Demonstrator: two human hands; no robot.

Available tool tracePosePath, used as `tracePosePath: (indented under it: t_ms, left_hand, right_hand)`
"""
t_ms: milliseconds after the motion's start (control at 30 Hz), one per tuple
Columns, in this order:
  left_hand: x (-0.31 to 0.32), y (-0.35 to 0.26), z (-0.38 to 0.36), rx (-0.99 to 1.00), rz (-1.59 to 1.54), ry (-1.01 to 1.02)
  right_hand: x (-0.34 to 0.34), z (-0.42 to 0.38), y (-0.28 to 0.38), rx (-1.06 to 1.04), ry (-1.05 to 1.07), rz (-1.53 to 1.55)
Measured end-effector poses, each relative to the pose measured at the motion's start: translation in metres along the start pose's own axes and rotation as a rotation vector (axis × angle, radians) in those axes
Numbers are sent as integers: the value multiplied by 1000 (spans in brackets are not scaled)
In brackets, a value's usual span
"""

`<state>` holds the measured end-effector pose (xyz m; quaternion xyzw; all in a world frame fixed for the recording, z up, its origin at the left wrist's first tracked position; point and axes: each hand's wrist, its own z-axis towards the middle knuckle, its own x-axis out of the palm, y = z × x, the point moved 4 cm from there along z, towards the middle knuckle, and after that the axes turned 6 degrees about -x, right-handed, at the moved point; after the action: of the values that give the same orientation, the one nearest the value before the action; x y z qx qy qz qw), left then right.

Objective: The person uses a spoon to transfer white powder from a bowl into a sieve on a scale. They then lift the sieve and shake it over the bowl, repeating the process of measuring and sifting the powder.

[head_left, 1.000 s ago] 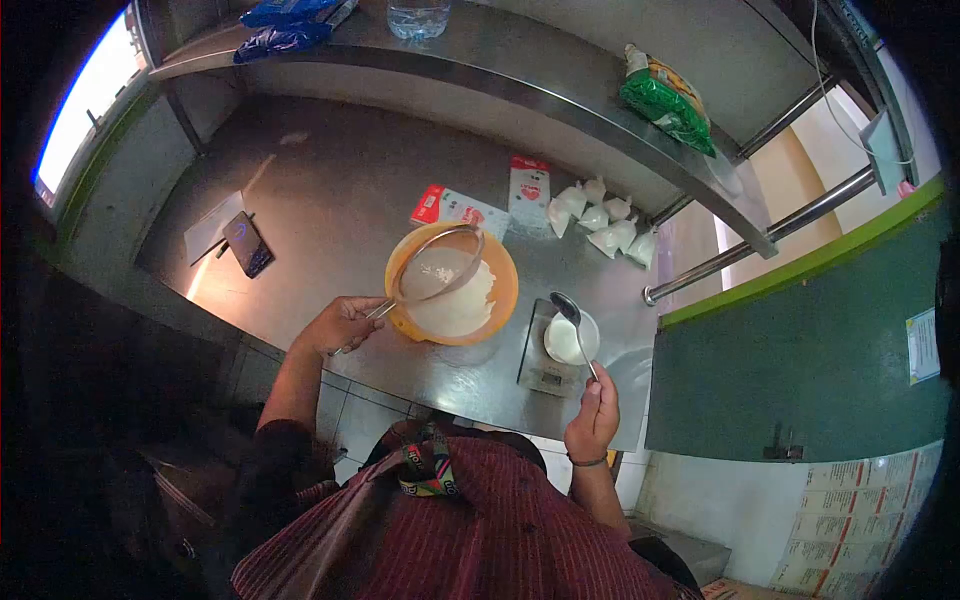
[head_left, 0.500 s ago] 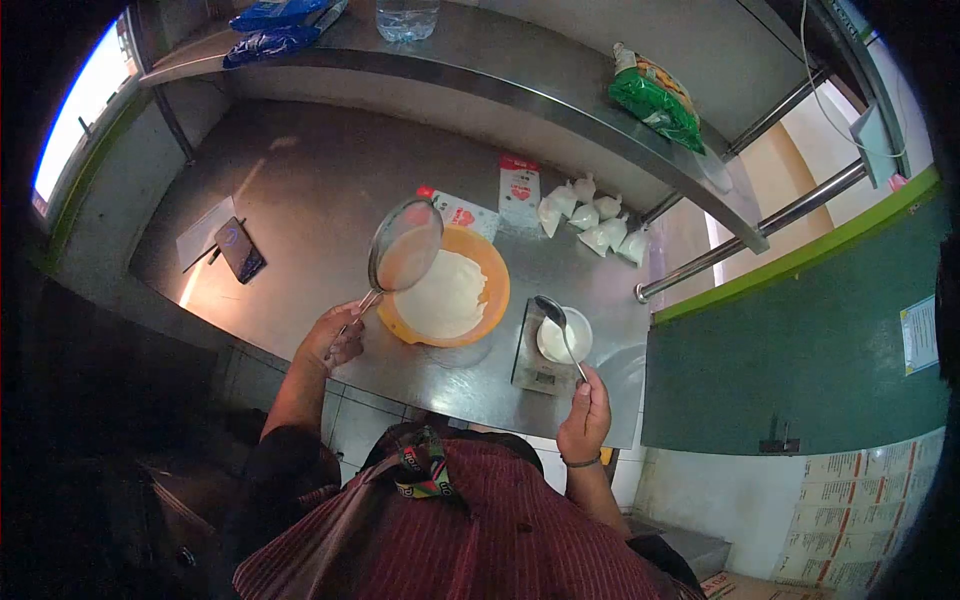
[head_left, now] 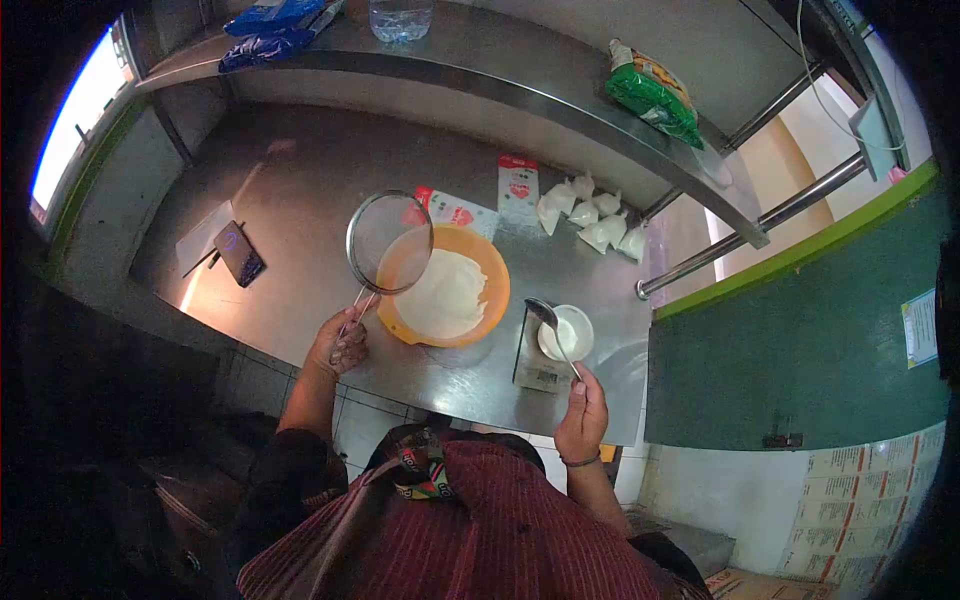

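My left hand [head_left: 341, 341] is closed round the handle of a round mesh sieve [head_left: 390, 243], which is held over the left edge of an orange bowl [head_left: 497, 262]. White powder [head_left: 443, 295] lies in that bowl. In my right hand [head_left: 582, 414] is the handle of a metal spoon [head_left: 544, 314], its head above the left rim of a small white bowl [head_left: 584, 330]. White contents show inside the small bowl, which rests on a flat scale [head_left: 537, 374].
Two red-and-white cartons [head_left: 518, 190] [head_left: 458, 213] lie behind the orange bowl, beside several knotted white bags [head_left: 602, 233]. A phone [head_left: 239, 254] is at the left. Overhead, a metal shelf [head_left: 500, 80] holds a green packet [head_left: 652, 100], blue packets [head_left: 272, 30] and a clear container [head_left: 401, 20].
The sieve has moved a little left and its mesh now faces the camera more. My left hand has shifted slightly right. The spoon and my right hand have moved slightly left.
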<state>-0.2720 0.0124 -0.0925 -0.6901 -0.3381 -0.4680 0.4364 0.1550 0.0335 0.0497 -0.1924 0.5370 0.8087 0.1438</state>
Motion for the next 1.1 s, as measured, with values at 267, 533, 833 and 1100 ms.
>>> tracePosePath:
  t_ms: [267, 533, 833, 1100]
  left_hand:
    - [17, 1, -4, 72, 150, -40]
    - [69, -12, -8, 89, 659, -226]
    - [126, -4, -8, 86, 1274, -488]
    - [145, 10, -2, 124, 1465, -619]
  right_hand:
    - [6, 4, 0, -16, 12, -56]
    - [28, 16, -2, -108, 107, -85]
    - [64, 58, -2, -121, 190, -200]
    - [103, 95, 5, -112, 506, -444]
